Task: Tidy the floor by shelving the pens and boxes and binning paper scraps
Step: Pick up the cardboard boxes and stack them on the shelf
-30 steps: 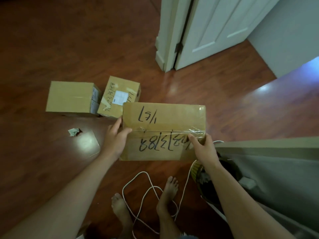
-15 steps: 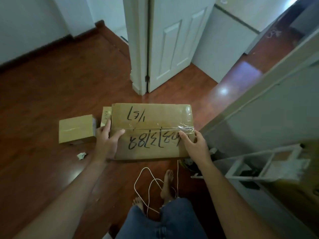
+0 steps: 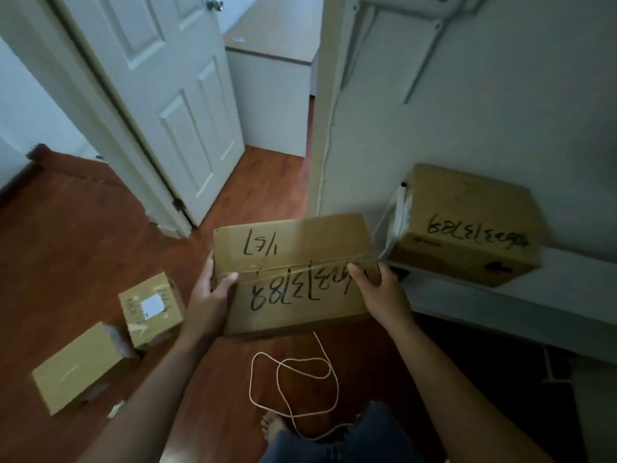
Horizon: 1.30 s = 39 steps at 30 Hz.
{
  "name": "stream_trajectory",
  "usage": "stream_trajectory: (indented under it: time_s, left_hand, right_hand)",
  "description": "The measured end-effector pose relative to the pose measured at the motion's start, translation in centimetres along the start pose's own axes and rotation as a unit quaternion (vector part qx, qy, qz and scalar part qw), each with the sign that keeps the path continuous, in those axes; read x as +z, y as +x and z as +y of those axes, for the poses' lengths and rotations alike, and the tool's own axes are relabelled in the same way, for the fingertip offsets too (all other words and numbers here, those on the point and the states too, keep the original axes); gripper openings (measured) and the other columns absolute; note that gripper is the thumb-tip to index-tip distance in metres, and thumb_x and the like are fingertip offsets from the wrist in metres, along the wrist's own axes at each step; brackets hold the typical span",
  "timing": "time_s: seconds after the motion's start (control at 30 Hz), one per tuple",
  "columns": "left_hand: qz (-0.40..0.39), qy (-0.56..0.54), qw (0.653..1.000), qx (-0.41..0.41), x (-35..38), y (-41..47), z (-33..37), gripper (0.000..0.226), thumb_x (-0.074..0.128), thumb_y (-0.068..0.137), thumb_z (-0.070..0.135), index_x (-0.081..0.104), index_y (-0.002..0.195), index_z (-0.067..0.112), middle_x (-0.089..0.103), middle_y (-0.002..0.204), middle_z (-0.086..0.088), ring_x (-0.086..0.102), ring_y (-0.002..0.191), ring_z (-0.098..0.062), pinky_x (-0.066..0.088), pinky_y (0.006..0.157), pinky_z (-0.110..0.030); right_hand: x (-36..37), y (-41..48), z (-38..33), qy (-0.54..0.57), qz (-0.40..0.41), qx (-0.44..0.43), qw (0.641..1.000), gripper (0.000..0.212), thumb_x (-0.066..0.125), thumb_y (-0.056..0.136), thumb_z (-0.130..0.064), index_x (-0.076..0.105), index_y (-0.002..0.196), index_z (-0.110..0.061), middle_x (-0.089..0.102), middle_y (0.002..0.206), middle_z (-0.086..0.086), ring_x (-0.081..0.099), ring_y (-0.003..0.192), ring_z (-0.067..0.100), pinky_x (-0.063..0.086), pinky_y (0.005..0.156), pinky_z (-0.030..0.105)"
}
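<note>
Cardboard box (image 3: 293, 272) with marker scrawl held above the wooden floor (image 3: 83, 235), centre, just left of the shelf (image 3: 551, 295); left hand (image 3: 208, 295) grips its left end, thumb on top; right hand (image 3: 380, 292) grips its right end; hands apart. Second scrawled box (image 3: 464, 225) sits on the shelf, right; labelled small box (image 3: 150, 309) and plain box (image 3: 80, 365) lie on the floor, near left; white cord (image 3: 293, 372) loops below the held one; white door (image 3: 173, 105) far left.
</note>
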<state>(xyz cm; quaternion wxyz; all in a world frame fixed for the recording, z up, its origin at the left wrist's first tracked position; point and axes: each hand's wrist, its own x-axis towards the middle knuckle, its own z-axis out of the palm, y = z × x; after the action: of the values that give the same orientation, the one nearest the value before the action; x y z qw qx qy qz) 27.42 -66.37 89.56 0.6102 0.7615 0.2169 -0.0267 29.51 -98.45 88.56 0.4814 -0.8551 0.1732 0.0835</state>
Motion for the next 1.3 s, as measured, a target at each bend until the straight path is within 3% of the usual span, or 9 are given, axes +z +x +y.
stream_trajectory:
  time_s: [0.1,0.27,0.37,0.43,0.57,0.67,0.9,1.1,1.3]
  left_hand:
    - [-0.031,0.032,0.999,0.023,4.4,-0.5,1.0,0.055,0.065,0.101,0.036,0.046,0.151,0.048,0.063,0.142,0.005,0.064,0.125,-0.017,0.052,0.105,-0.043]
    - [0.019,0.050,0.998,0.037,9.3,-2.1,1.8,0.059,0.067,0.102,0.040,0.039,0.152,0.027,0.051,0.136,0.001,0.059,0.121,-0.025,0.054,0.089,-0.041]
    - [0.023,0.063,0.998,0.017,9.7,-2.7,1.0,0.062,0.066,0.100,0.051,0.037,0.151,0.030,0.053,0.139,-0.005,0.059,0.125,-0.030,0.055,0.099,-0.054]
    - [0.026,0.073,0.997,0.013,9.8,-3.3,0.6,0.065,0.065,0.101,0.051,0.035,0.154,0.027,0.052,0.146,-0.010,0.059,0.125,-0.031,0.053,0.097,-0.051]
    - [0.027,0.077,0.997,0.008,9.5,-4.3,0.1,0.069,0.065,0.100,0.057,0.034,0.155,0.029,0.053,0.149,-0.011,0.061,0.123,-0.029,0.054,0.090,-0.045]
    - [0.019,0.070,0.997,0.005,9.3,-5.2,-0.3,0.070,0.066,0.098,0.059,0.034,0.154,0.031,0.054,0.148,-0.009,0.063,0.120,-0.028,0.055,0.086,-0.041]
    - [-0.030,0.089,0.996,0.013,7.9,-5.9,-1.8,0.070,0.066,0.099,0.057,0.035,0.155,0.028,0.055,0.147,-0.010,0.064,0.113,-0.022,0.055,0.078,-0.035]
    - [-0.122,0.100,0.987,0.013,8.1,-4.9,-1.5,0.092,0.067,0.075,0.085,0.037,0.148,0.038,0.057,0.140,-0.003,0.069,0.115,-0.027,0.061,0.092,-0.058]
    - [-0.235,0.105,0.965,0.040,12.9,-4.5,0.2,0.084,0.069,0.081,0.073,0.039,0.147,0.032,0.059,0.136,-0.002,0.072,0.108,-0.022,0.064,0.074,-0.037]
  right_hand:
    - [-4.7,-0.6,2.9,0.028,0.037,0.024,0.999,0.061,0.063,0.093,-0.076,0.067,0.135,-0.032,0.070,0.123,-0.007,0.067,0.111,0.015,0.054,0.078,0.030]
    - [-9.7,-3.0,6.2,0.041,0.006,0.023,0.999,0.064,0.058,0.092,-0.082,0.064,0.141,-0.041,0.063,0.133,-0.012,0.064,0.117,0.009,0.059,0.093,0.037]
    - [-11.2,-3.8,6.7,0.046,-0.005,-0.004,0.999,0.040,0.060,0.102,-0.064,0.067,0.132,-0.039,0.057,0.115,-0.025,0.060,0.108,0.005,0.055,0.084,0.029]
    - [-11.5,-3.4,7.1,0.033,0.005,-0.013,0.999,0.033,0.060,0.100,-0.069,0.066,0.122,-0.044,0.063,0.113,-0.017,0.064,0.109,0.011,0.059,0.086,0.035]
    - [-11.4,-2.6,7.9,0.025,0.001,0.004,1.000,0.079,0.054,0.083,-0.093,0.059,0.141,-0.039,0.062,0.134,-0.002,0.063,0.118,0.018,0.061,0.091,0.045]
    - [-11.4,-3.0,7.6,0.066,0.001,0.035,0.997,0.067,0.063,0.094,-0.074,0.051,0.139,-0.025,0.058,0.131,-0.001,0.063,0.110,0.014,0.055,0.073,0.031]
    - [-9.6,-5.6,8.2,0.127,0.001,0.107,0.986,0.057,0.064,0.100,-0.061,0.040,0.129,-0.019,0.058,0.116,-0.005,0.064,0.099,0.012,0.054,0.072,0.034]
    - [-9.2,-8.1,10.3,0.148,0.091,0.140,0.975,0.056,0.070,0.099,-0.057,0.041,0.128,-0.019,0.053,0.115,-0.008,0.056,0.098,0.003,0.046,0.069,0.027]
    - [-12.1,-10.9,13.6,0.156,0.195,0.170,0.953,0.057,0.071,0.096,-0.061,0.045,0.130,-0.023,0.055,0.116,-0.011,0.058,0.098,0.006,0.051,0.074,0.035]
